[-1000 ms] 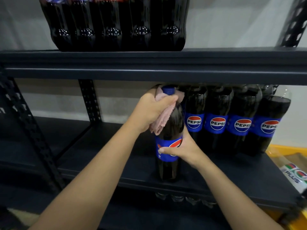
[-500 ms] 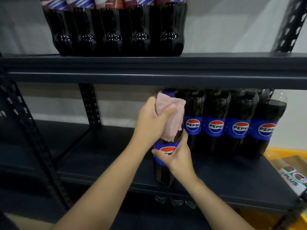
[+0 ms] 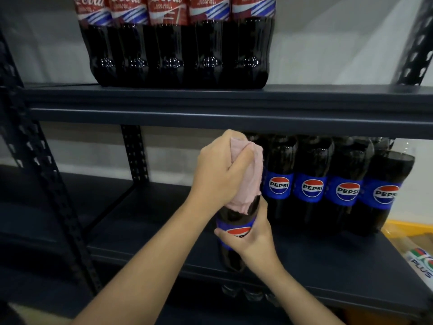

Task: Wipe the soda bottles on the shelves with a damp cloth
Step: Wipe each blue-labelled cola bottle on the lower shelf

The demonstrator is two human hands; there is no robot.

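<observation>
Gripping the pink cloth point(image 3: 246, 174) with my left hand point(image 3: 220, 170), I have it bunched over the neck and shoulder of the Pepsi bottle point(image 3: 232, 249), fingers curled round the fabric so the cap is fully hidden beneath it. My right hand point(image 3: 251, 235) sits lower on the same bottle, thumb and fingers wrapped round its blue label, palm against its right side. The bottle stands at the front edge of the middle shelf point(image 3: 145, 233), just left of and in front of a row of four Pepsi bottles point(image 3: 328, 184) lined up touching one another farther back. The cloth looks soft and slightly fuzzy, creased into folds, its lower hem ragged against the glossy dark plastic. All the bottles are smooth, rounded and filled with dark liquid, with shiny wraparound labels. On the upper shelf point(image 3: 234, 99) five cola bottles point(image 3: 178, 50) with red labels stand tightly side by side. The shelving is matte dark metal with perforated upright posts point(image 3: 134, 153). A yellow package point(image 3: 414, 249) lies at the right edge.
</observation>
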